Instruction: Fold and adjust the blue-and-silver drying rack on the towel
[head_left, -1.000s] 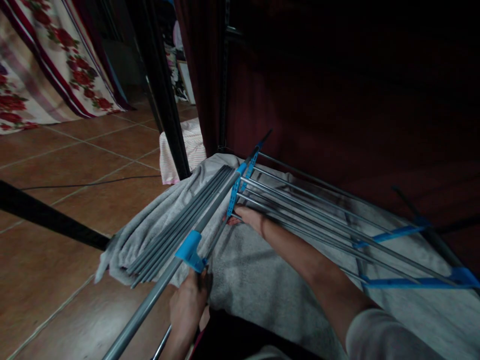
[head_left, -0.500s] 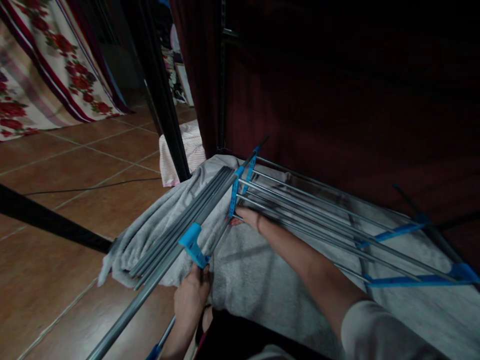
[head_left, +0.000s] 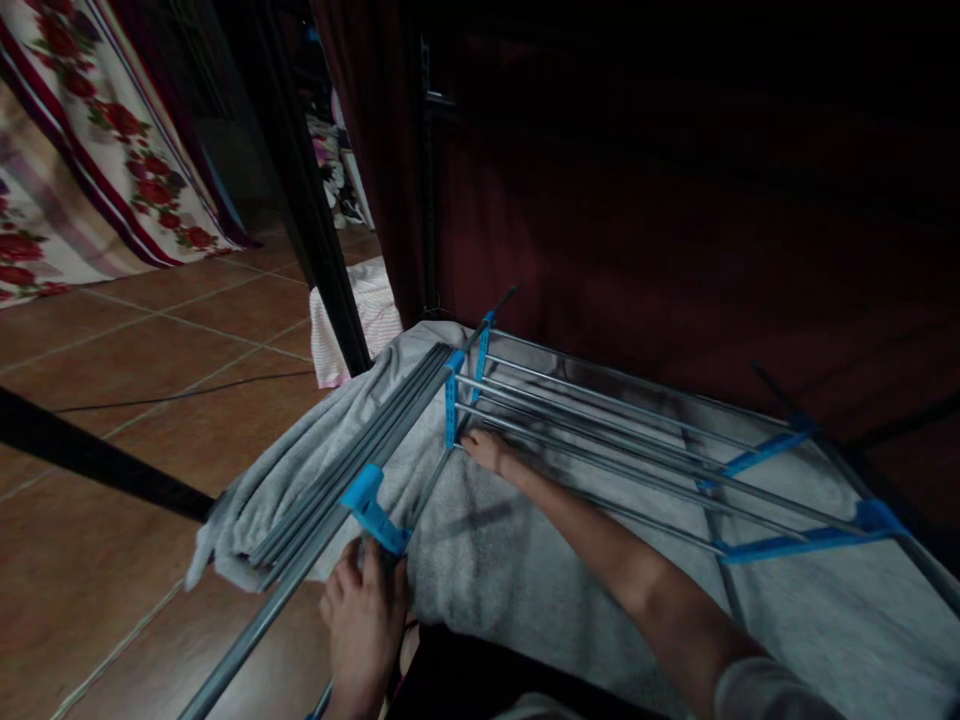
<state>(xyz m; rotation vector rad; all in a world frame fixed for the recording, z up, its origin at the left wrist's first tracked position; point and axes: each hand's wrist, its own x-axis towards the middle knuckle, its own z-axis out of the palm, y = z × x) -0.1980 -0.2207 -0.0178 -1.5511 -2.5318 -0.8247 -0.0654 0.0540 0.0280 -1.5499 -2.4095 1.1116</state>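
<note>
A partly assembled rack of grey metal tubes with blue plastic brackets lies on a grey blanket. My right hand is closed around the end of a thin metal rod, at the foot of an upright blue slotted bracket. Below a blue plastic connector is my left hand, its fingers apart and the tips close to the connector's lower end. That connector joins a long thick tube to a thinner one. Several loose grey tubes lie side by side along the thick tube.
The grey blanket covers a low surface with dark metal posts around it. A dark red curtain hangs behind. Brown floor tiles with a black cable, a striped cloth and a floral curtain are on the left.
My left hand has loosened from below the blue connector, and its fingers have spread. My right hand stays at the bracket's foot, its fingers now more visible. The view has shifted slightly.
</note>
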